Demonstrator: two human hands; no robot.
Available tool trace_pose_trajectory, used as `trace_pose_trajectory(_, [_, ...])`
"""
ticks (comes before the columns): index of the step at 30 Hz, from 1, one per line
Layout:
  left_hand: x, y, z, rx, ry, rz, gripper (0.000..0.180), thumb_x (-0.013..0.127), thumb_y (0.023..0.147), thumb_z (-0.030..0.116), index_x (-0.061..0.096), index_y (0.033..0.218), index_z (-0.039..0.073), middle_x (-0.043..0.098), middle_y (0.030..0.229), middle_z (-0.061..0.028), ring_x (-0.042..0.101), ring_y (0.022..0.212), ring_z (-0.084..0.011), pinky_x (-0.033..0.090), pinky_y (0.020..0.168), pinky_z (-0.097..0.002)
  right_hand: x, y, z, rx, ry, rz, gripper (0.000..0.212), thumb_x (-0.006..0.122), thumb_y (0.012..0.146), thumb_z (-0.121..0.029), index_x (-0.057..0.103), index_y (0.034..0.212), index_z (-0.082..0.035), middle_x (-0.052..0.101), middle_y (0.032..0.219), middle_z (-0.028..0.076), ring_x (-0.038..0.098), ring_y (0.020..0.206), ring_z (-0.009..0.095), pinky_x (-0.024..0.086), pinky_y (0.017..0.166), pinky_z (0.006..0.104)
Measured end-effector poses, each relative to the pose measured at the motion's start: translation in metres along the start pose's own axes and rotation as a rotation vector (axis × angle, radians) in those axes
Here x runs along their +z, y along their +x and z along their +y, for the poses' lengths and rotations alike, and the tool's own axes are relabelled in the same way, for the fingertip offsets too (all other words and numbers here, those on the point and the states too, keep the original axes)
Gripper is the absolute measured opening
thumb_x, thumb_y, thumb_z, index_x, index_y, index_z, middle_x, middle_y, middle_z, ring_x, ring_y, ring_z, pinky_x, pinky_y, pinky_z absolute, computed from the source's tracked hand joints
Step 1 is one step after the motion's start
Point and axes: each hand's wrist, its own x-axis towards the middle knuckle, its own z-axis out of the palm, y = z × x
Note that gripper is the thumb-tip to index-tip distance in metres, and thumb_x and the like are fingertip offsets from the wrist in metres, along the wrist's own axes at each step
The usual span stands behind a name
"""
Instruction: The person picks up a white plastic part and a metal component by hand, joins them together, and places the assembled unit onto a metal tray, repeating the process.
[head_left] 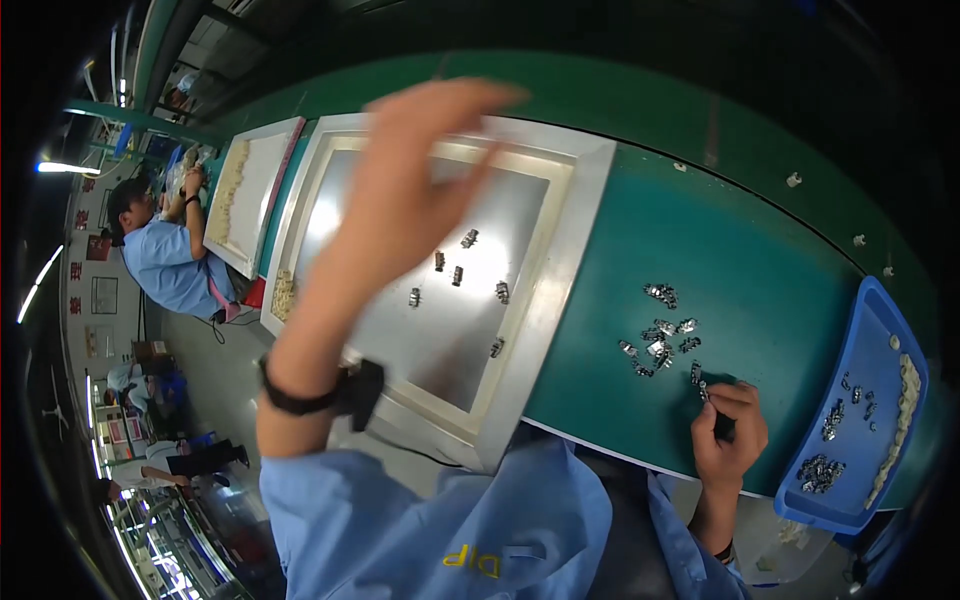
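Observation:
My left hand is raised over a white-framed tray with a shiny metal base. It is blurred, with thumb and fingers spread apart and nothing visible between them. Several small metal parts lie scattered on that base below the hand. On the green table to the right, my right hand pinches a small metal connector-like part between thumb and fingertips. Just beyond those fingertips sits a loose cluster of similar metal parts. My left wrist wears a black band.
A blue tray at the far right holds more metal parts and a row of cream-coloured pieces. Another white tray stands to the left. Beyond it, a co-worker in blue works at the same line. A dark green ledge runs behind.

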Motion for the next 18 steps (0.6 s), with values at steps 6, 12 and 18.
trace_pose_trajectory(6, [-0.138,-0.258,-0.091,-0.658,0.706,-0.093,0.014,0.072,0.091,0.011,0.070,0.102,0.003,0.069,0.098,-0.0154,0.066,0.093,-0.0362,0.051,0.081,-0.0433,0.007,0.003,-0.008,0.122,0.121,0.004,0.017,0.065,0.080,0.012,0.065,0.094,0.002,0.068,0.096,0.016,0.064,0.080,0.028,0.052,0.076,0.0364])
trace_pose_trajectory(12, [-0.117,-0.339,-0.107,-0.831,0.849,-0.126,0.020,0.074,0.089,0.020,0.073,0.104,0.007,0.067,0.100,-0.0117,0.064,0.097,-0.0348,0.050,0.081,-0.0465,0.000,0.003,-0.007,0.083,-0.061,-0.112,0.024,0.060,0.080,0.014,0.069,0.099,0.003,0.064,0.094,0.015,0.059,0.082,0.027,0.047,0.070,0.0348])
trace_pose_trajectory(18, [-0.103,-0.334,-0.112,-0.919,0.957,-0.188,0.022,0.070,0.092,0.024,0.075,0.110,0.012,0.066,0.105,-0.0059,0.061,0.101,-0.0292,0.046,0.087,-0.0440,0.003,0.002,-0.010,0.041,-0.079,-0.091,0.024,0.060,0.080,0.014,0.069,0.099,0.003,0.062,0.093,0.014,0.058,0.082,0.027,0.046,0.069,0.0342])
